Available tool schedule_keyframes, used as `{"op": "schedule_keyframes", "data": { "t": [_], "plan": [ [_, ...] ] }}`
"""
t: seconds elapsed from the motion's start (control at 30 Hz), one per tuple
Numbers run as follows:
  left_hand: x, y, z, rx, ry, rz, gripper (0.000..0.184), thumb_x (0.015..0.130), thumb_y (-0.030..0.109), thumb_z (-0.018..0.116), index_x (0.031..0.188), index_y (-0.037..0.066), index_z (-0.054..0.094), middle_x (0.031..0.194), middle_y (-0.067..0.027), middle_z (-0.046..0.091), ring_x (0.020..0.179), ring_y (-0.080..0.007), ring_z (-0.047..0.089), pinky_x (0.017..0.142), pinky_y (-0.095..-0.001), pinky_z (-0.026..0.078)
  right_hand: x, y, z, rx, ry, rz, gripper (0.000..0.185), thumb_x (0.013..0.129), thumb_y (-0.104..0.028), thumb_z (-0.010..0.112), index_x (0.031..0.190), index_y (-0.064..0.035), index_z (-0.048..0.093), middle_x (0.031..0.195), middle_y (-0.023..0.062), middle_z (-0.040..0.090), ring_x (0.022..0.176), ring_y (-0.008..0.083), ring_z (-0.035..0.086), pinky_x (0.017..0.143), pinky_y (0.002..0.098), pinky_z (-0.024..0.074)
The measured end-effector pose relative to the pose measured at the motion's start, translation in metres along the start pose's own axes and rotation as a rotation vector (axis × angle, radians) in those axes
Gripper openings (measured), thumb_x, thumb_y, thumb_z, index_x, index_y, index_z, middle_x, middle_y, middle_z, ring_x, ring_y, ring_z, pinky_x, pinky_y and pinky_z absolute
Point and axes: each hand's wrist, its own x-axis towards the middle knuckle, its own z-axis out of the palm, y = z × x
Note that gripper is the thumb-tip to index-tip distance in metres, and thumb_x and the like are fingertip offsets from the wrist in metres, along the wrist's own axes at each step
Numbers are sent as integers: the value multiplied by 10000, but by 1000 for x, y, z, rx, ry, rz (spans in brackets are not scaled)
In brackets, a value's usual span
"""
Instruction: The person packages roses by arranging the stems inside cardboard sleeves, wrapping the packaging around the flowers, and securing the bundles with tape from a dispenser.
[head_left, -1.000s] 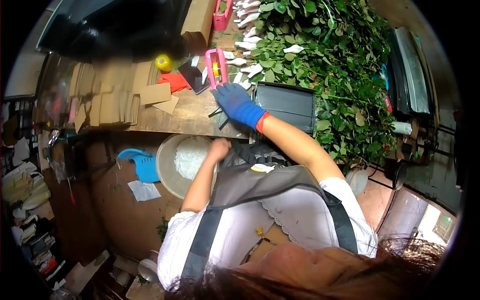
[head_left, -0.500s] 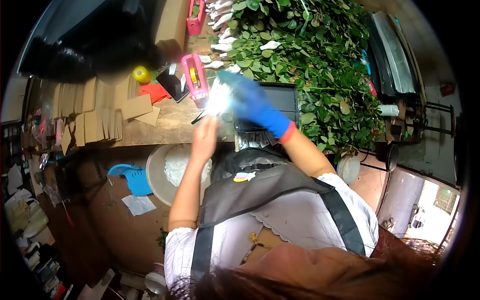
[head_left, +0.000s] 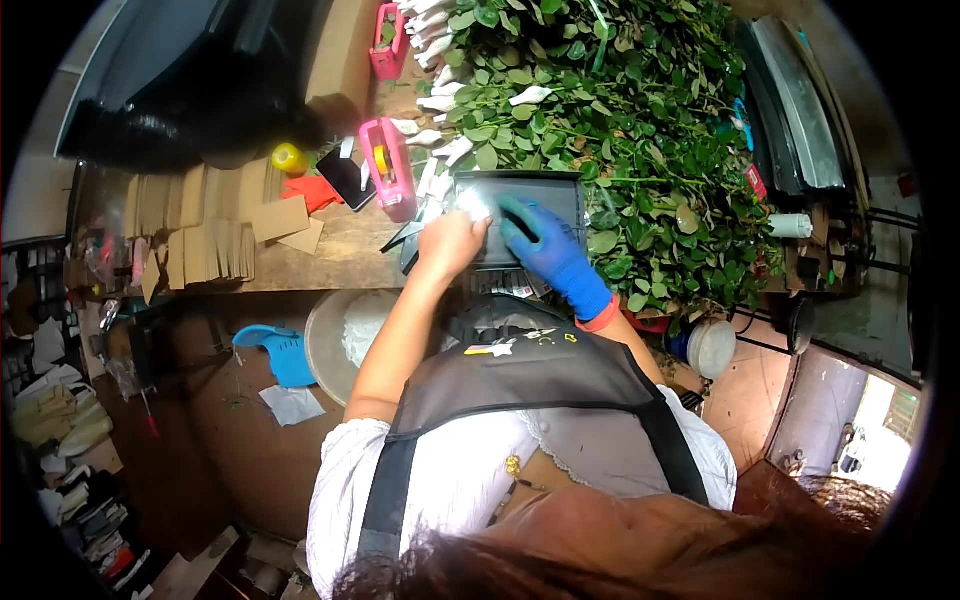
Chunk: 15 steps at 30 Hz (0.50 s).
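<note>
Bare and closed, my left hand (head_left: 450,242) holds something small beside a bright white glare at the near left of the dark tray (head_left: 545,185); the glare hides what it is. My right hand (head_left: 548,250), in a blue glove, hovers over the tray with fingers and thumb apart and nothing visible between them. Just left of the tray stands a pink tape dispenser (head_left: 398,185) with yellow tape. Leafy green stems (head_left: 640,150) lie right of and beyond the tray, several with white wrapped ends (head_left: 435,50) pointing left.
Cardboard pieces (head_left: 210,250), a red cloth (head_left: 312,193), a yellow roll (head_left: 289,158) and a phone-like dark slab (head_left: 345,180) lie on the wooden table (head_left: 350,245). A second pink dispenser (head_left: 388,45) stands farther back. Below the table edge are a round tub (head_left: 325,340) and a blue plastic piece (head_left: 285,355).
My left hand has risen from beside the tub to the tray and closed on something. My gloved right hand has left the pink dispenser and moved right, over the tray.
</note>
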Motion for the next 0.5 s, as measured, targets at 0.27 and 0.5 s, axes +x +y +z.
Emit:
{"op": "schedule_keyframes", "data": {
  "t": [0.27,0.5],
  "plan": [
    [-6,-6,0,-69,5,-54,510,904,499,612,766,15,691,745,-226,672,764,-416,661,715,-498,498,19,1,6,-374,-269,-20,455,942,-179,536,1397,-170,533,1151,193,671,993,392,653,841,483,527],
    [-37,-55,-6,-216,-273,-202,644,789,664,696,669,32,658,648,-143,660,655,-311,663,658,-425,501,23,-3,3,-348,-282,-58,454,926,-177,547,1380,-159,540,1202,196,650,1036,408,628,884,473,514]
  ]
}}
